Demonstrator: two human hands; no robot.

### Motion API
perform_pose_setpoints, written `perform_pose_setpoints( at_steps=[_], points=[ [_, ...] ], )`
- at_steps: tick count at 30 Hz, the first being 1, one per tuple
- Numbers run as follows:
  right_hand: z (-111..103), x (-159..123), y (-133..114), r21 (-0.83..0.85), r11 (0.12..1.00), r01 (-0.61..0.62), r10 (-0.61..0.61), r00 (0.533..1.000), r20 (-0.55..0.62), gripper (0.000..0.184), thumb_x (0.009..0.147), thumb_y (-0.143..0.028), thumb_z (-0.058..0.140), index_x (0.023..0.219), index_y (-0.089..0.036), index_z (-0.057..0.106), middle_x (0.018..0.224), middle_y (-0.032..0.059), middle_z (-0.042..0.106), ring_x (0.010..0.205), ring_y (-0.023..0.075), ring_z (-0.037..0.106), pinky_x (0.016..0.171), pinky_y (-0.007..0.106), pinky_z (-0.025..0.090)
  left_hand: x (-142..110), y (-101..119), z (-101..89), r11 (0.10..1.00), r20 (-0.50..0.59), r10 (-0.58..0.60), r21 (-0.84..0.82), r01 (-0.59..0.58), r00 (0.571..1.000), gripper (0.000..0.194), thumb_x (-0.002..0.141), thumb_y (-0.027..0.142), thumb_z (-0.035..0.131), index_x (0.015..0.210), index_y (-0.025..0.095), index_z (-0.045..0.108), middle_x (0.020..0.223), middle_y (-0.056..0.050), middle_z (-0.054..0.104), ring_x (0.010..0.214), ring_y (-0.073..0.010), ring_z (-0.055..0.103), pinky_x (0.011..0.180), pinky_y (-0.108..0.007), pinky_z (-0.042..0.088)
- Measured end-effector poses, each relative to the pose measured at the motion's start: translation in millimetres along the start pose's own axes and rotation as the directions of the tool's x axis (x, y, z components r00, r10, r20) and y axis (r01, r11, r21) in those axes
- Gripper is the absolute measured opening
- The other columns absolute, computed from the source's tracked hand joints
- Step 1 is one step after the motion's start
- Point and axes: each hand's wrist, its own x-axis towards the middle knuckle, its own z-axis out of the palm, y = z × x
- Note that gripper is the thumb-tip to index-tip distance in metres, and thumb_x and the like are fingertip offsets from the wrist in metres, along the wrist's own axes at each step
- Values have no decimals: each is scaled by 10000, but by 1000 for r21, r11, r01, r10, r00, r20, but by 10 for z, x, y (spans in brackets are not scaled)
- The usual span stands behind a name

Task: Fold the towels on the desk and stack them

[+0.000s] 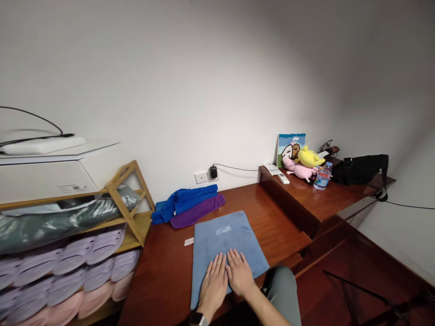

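Cloth (231, 240), grayish blue with small white lettering near its far edge, lies spread flat on a reddish-brown wooden table (163, 267). Left hand (214, 280) and right hand (239, 274) rest on its near part, palms down. Both hands are open, with fingers straight and pointing toward the far edge; neither one is clamped on anything. They sit side by side with their thumbs close together; whether the thumbs touch, I cannot tell. A watch (198, 318) is on the left wrist. A small white tag (189, 242) lies just beside the left edge of the cloth.

Beyond it, a bright blue cloth (193, 199) lies bunched beside a folded purple cloth (199, 212), near the wall. A black plug (213, 172) sits in a wall socket (217, 177), and its cord (244, 169) runs right.

To the right, a higher wooden top (309, 199) holds a white remote (283, 179), a picture (288, 145) standing upright, a yellow plush toy (310, 156) resting on a pink plush toy (301, 171), a labeled bottle (322, 177) and a black bag (363, 170).

To the left, a wooden rack (131, 203) carries rows of lilac and pink slippers (74, 256), with a white box (44, 181) on top. A gray-clad knee (282, 294) shows below the table's near edge.
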Motion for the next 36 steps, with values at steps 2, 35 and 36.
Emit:
perform_pose_setpoints(
  at_steps=[2, 35, 36],
  points=[
    [-14, -72, 74, 6, 998, -55, 55, 998, 24, 568, 1133, -415, 311, 1643, -197, 437, 1685, 76, 419, 1596, 236, 346, 1335, 460, 239, -122, -89, 9, 997, 6, -71, 17, 71, 997, 601, 1059, 395, 308, 1583, 176, 504, 1659, -102, 504, 1549, -255, 463, 1284, -484, 390],
    [-426, 397, 1243, 277, 837, -471, 481, 876, 34, 697, 1042, -487, 307, 1590, -116, 526, 1676, 130, 437, 1587, 267, 366, 1310, 468, 272, 46, -1230, -238, 842, 99, -453, -280, 462, 886, 679, 958, 475, 408, 1503, 115, 593, 1643, -165, 513, 1564, -307, 432, 1329, -516, 291],
    [-439, 479, 1261, 367, 793, -487, 514, 857, 28, 694, 1028, -479, 313, 1553, -103, 567, 1644, 153, 485, 1559, 280, 420, 1287, 471, 318, 139, -1229, -241, 795, 89, -500, -348, 497, 862, 680, 952, 477, 418, 1487, 100, 603, 1630, -179, 532, 1553, -305, 451, 1322, -492, 312]
  ],
)
